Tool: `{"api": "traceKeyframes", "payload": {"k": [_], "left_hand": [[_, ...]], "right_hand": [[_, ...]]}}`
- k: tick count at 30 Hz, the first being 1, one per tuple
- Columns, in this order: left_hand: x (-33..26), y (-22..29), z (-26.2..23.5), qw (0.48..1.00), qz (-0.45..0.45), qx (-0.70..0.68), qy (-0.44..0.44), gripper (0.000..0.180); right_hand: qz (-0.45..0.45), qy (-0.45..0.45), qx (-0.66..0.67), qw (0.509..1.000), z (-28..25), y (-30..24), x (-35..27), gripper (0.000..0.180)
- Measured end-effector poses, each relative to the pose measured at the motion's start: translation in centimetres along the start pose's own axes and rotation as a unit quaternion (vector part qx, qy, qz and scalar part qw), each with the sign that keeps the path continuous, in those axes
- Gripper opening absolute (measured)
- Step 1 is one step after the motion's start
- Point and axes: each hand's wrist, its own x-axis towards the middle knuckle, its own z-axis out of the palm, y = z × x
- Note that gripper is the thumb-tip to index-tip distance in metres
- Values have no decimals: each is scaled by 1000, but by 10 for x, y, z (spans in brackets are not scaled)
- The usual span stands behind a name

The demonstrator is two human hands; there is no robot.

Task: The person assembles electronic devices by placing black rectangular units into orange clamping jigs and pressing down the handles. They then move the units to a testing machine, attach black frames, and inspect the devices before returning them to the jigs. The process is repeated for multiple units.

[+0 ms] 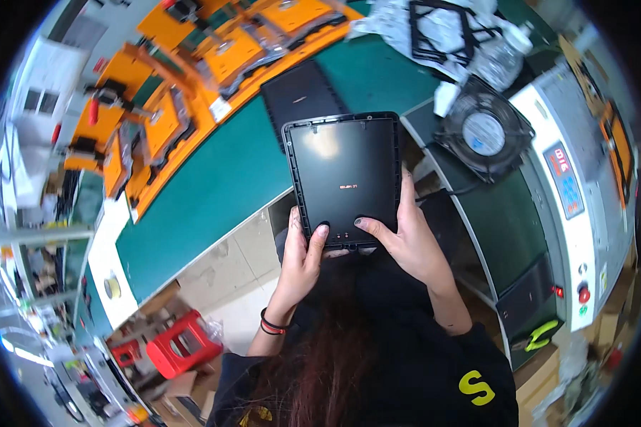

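Observation:
Between my two hands I hold a black rectangular plastic panel (342,167) with a raised, notched rim, its inner side facing up. My left hand (305,250) grips the lower left edge, thumb on the surface. My right hand (402,231) wraps round the lower right edge, its thumb also pressed on the face near the bottom. Small marks show at the panel's middle and lower edge. Just beyond it, a second black panel (303,96) lies on the green bench mat (199,196), partly covered by the one I hold.
Orange clamping fixtures (167,128) line the far left. At right stand a black fan (486,132) and a grey machine with a lit control panel (564,181). Another dark panel (527,299) and yellow-green cutters (543,334) lie lower right. A red stool (185,344) stands lower left.

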Motion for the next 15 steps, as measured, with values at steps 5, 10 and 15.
{"api": "traceKeyframes", "payload": {"k": [5, 10, 15], "left_hand": [[-14, -15, -52, 986, 115, 0, 117, 39], [-10, 18, -122, 943, 150, -191, 227, 43], [-28, 36, -215, 908, 205, -271, 246, 63]], "right_hand": [[20, -187, -13, 982, 38, -12, 26, 74], [-34, -344, -54, 937, 103, -14, 46, 70], [-135, -298, -73, 942, 194, -47, 63, 77]]}}
